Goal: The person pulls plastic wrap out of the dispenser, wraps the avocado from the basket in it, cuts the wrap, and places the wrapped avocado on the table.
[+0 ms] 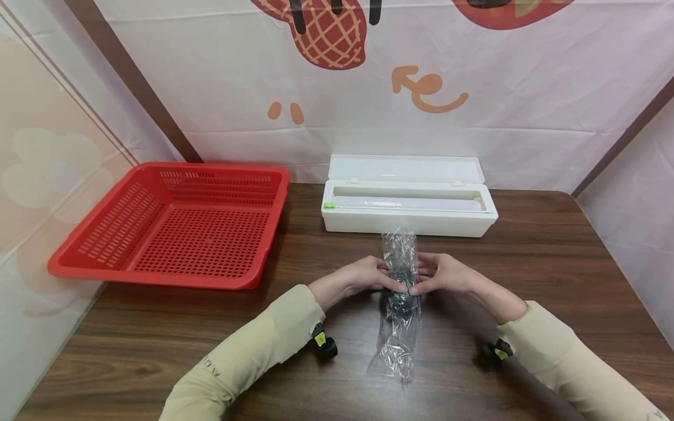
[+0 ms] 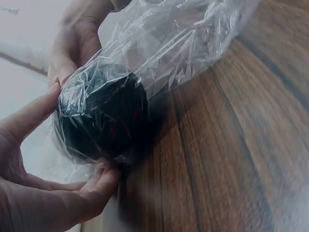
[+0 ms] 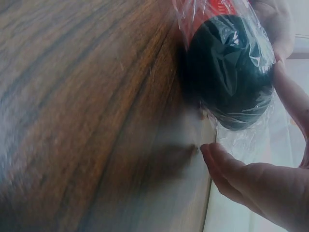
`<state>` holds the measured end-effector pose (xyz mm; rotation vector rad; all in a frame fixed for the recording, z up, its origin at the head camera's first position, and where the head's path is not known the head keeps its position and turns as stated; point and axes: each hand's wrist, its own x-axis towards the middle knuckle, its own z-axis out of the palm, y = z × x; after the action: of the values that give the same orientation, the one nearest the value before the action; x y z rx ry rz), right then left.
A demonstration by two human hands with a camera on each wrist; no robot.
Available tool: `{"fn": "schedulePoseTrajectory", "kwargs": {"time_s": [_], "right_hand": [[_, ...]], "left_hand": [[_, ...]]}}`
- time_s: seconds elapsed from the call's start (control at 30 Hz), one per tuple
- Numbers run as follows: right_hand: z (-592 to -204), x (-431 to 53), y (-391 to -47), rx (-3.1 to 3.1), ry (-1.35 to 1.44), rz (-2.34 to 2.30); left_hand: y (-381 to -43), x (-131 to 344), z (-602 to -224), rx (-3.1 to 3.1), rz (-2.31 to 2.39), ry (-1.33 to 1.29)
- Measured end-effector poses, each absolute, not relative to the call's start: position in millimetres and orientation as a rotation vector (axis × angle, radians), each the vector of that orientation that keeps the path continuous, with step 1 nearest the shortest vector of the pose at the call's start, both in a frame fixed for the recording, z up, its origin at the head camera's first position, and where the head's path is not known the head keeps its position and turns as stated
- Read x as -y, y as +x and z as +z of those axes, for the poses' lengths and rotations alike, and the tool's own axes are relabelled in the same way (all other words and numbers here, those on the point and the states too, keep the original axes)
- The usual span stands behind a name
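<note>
A dark, rounded object (image 1: 402, 305), wrapped in clear plastic film (image 1: 397, 351), rests on the brown table between both hands. Its exact kind is hard to tell through the film. My left hand (image 1: 368, 275) holds its left side; in the left wrist view the thumb (image 2: 41, 108) presses the top and the fingertips (image 2: 108, 176) touch low down. From the right, my right hand (image 1: 447, 273) curls round it, thumb on the film. In the right wrist view its bent fingers (image 3: 227, 164) sit slightly below the dark object (image 3: 227, 72). Film tails stretch out toward and away from me.
A white film dispenser box (image 1: 405, 223) stands behind the hands with its lid (image 1: 405, 168) raised and a roll inside. At the left is a red perforated basket (image 1: 210, 240). A printed curtain (image 1: 210, 76) hangs behind the table (image 1: 553, 240).
</note>
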<state>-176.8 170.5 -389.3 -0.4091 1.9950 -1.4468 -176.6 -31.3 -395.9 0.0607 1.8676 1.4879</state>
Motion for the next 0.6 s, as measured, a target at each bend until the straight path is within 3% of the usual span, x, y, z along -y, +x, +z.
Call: {"fn": "schedulePoseTrajectory", "kwargs": {"time_s": [0.6], "right_hand": [[-390.3,-166.5,-177.2,-2.021,-0.405,-1.594]], "left_hand": [[-178.8,29.7,-403.8,-1.64,1.805,0.022]]}}
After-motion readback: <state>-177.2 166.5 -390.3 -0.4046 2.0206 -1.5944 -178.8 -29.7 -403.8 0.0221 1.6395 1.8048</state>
